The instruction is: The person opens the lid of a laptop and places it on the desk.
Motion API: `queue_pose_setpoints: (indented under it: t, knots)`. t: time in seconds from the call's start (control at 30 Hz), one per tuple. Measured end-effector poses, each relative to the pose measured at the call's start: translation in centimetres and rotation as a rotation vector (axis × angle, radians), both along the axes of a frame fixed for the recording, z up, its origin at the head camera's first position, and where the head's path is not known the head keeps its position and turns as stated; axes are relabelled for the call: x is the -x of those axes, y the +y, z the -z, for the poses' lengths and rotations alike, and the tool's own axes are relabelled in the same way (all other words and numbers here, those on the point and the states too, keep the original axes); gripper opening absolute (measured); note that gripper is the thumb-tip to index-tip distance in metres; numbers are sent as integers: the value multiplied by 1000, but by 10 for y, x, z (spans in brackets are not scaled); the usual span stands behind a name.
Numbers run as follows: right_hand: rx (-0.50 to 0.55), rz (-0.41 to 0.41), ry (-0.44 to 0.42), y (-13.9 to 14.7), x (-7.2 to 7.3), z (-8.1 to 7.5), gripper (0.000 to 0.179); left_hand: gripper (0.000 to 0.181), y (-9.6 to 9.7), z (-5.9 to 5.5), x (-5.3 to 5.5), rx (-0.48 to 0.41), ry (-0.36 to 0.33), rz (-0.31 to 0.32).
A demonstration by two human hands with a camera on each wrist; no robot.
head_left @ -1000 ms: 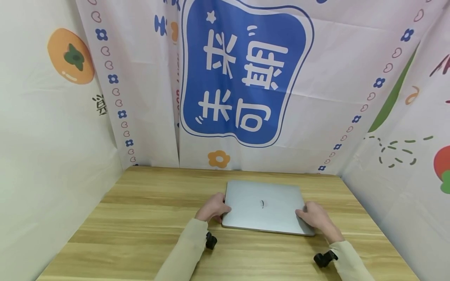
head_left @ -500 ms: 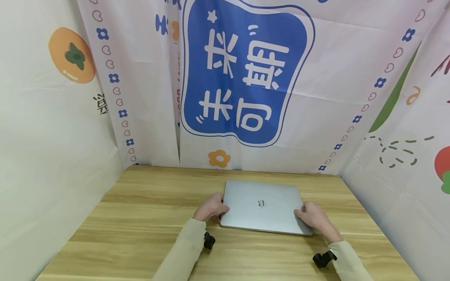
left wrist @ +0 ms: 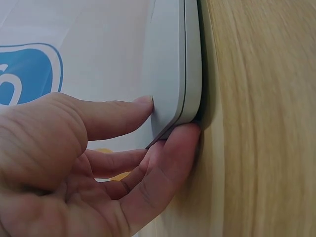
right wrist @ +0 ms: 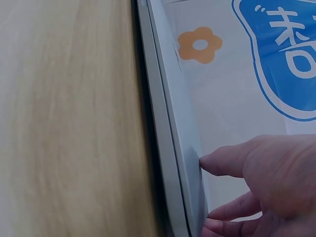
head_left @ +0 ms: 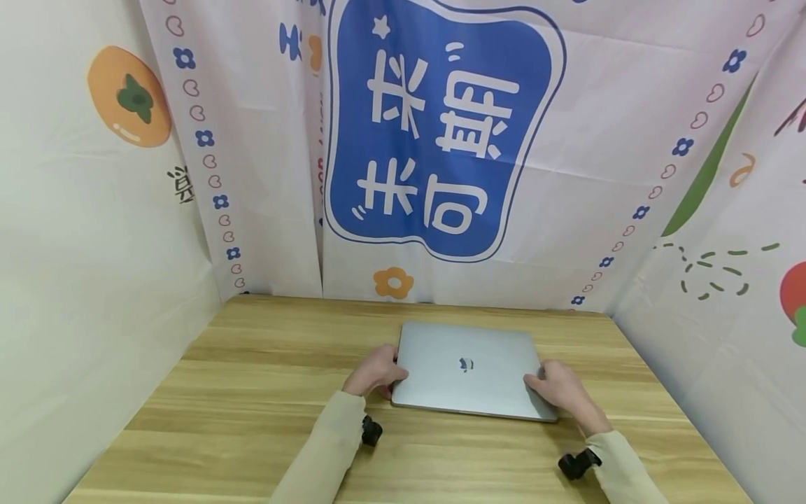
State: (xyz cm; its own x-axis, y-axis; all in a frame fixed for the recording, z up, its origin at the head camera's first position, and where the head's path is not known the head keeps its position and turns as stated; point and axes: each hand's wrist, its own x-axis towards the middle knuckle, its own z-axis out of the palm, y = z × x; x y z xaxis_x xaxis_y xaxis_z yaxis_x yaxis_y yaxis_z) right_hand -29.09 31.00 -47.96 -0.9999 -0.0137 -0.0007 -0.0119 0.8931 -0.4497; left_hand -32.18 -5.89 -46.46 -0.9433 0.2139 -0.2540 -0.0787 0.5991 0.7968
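A closed silver laptop (head_left: 466, 385) lies flat, close over the wooden table, a small logo on its lid. My left hand (head_left: 376, 371) grips its left side, thumb on the lid. In the left wrist view, the fingers (left wrist: 180, 148) of that hand curl under the laptop's corner (left wrist: 170, 84). On the opposite side my right hand (head_left: 560, 386) holds the right edge, its thumb resting on the lid. The right wrist view shows the right thumb (right wrist: 224, 160) against the lid and the laptop's front edge (right wrist: 165, 118); the fingers beneath are partly hidden.
The wooden table (head_left: 252, 420) reaches back to a printed white curtain (head_left: 271, 210) with a blue sign. White cloth walls (head_left: 82, 280) stand on both sides. Black wrist cameras (head_left: 371, 430) sit on both sleeves.
The laptop has slid slightly to the left in the head view, with both hands moving along with it. Their hold looks the same.
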Motion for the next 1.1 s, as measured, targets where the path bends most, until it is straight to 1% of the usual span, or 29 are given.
queue_pose_setpoints:
  t: [0.1,0.17,0.27,0.4,0.5,0.73,0.93,1.1]
  knots:
    - [13,2,-1,-1,0,0,40,16,-2,1,1,-4,-3,8]
    - [14,1,0,-2,0,0,40,19,-3,1,2,-5,-6,10]
    - [8,-12,7,-3,1,0,47,20,-4,0,2,-1,-2,16]
    - [-8,-25,16,-5,2,-1,58,17,-7,-2,1,-1,0,15]
    - [-13,-22,17,-7,2,-2,59,15,-8,-2,1,0,-3,9]
    - [15,-27,28,-12,1,-2,42,14,-12,-2,-2,8,-3,5]
    - [28,-29,36,-17,-3,0,34,13,-16,-1,-4,4,-13,2]
    - [24,-42,51,-23,0,3,29,11,-23,2,-5,-1,-15,-1]
